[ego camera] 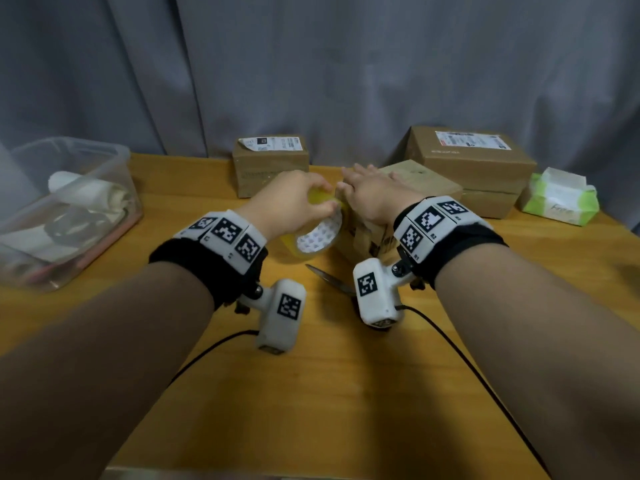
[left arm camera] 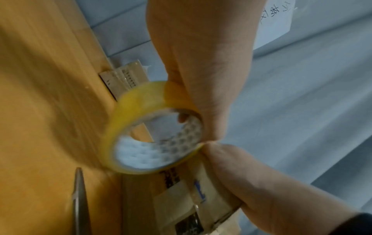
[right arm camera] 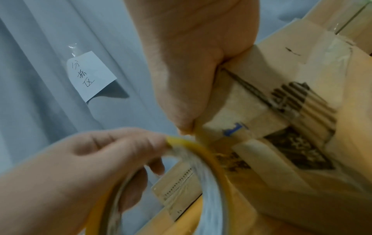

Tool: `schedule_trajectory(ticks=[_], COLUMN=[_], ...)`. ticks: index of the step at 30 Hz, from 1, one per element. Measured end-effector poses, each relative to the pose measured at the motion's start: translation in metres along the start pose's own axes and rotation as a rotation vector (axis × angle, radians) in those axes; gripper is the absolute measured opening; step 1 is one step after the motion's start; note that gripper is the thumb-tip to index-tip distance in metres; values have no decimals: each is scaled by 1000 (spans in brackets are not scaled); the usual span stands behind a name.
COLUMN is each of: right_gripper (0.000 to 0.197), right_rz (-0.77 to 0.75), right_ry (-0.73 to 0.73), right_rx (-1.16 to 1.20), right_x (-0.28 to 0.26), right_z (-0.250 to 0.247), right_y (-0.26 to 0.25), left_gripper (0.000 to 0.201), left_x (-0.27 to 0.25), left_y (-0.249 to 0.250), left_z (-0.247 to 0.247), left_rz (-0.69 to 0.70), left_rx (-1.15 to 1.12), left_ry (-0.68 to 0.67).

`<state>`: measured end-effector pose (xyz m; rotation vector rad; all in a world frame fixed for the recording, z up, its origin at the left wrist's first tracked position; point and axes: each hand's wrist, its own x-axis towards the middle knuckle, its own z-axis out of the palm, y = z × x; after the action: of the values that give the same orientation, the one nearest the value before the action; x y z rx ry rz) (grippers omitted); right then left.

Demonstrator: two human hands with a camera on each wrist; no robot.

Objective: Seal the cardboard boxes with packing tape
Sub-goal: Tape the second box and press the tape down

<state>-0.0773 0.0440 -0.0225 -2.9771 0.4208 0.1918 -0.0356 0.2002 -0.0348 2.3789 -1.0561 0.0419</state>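
At the middle of the wooden tabletop (ego camera: pixel 311 393), a small cardboard box (ego camera: pixel 408 181) sits just in front of the person, and both hands meet at its left end. The left hand (ego camera: pixel 287 202) has its grip curled round the yellow roll of packing tape (ego camera: pixel 318 233), fingers over the outer rim and one fingertip showing through the core in the left wrist view, so the roll stands on edge beside the box, probably so tape can pay off toward the box. The right hand (ego camera: pixel 374 192) lies flat on the box top, fingers straight and spread. Its thumb (right arm camera: pixel 187 124) presses down at the box's edge where the tape begins, apparently pinning the free end so it sticks while the roll is drawn away. That flat palm also seems to keep the light box from sliding under the pull.

A pair of scissors (ego camera: pixel 329 278) lies on the tabletop just behind the roll, near enough to cut the strip once it is laid. Two more boxes wait at the back, one small (ego camera: pixel 270 164) and one larger (ego camera: pixel 474 164), both apart from the working box. A clear plastic bin (ego camera: pixel 69 209) stands at the far left and a tissue pack (ego camera: pixel 561 199) at the far right.

Judging from this, sealing of this box has only begun.
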Motion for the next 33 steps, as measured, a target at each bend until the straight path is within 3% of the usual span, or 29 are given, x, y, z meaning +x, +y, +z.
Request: schedule_trajectory(ticks=[2,4,18,28,33], right_gripper=[53,54,57,61,61], right_rz=[3,16,201,200,84], right_ry=[-4,-1,87,56,111], right_rx=[-3,-10,-100,-81,-1], right_x=[1,2,0,1,3], right_z=[1,1,11,10,12], right_y=[-1,-2,-23,-23,-8], left_gripper=[45,47,47,36,38], left_x=[-3,-7,-13,-17,-19], left_y=[1,0,-6,-12,-11], left_z=[2,3,17,20,19], left_rz=[5,12,-44,-93,-85], left_rx=[156,219,-33,-100,-109], left_ry=[-142,-171,-126,-71,-67])
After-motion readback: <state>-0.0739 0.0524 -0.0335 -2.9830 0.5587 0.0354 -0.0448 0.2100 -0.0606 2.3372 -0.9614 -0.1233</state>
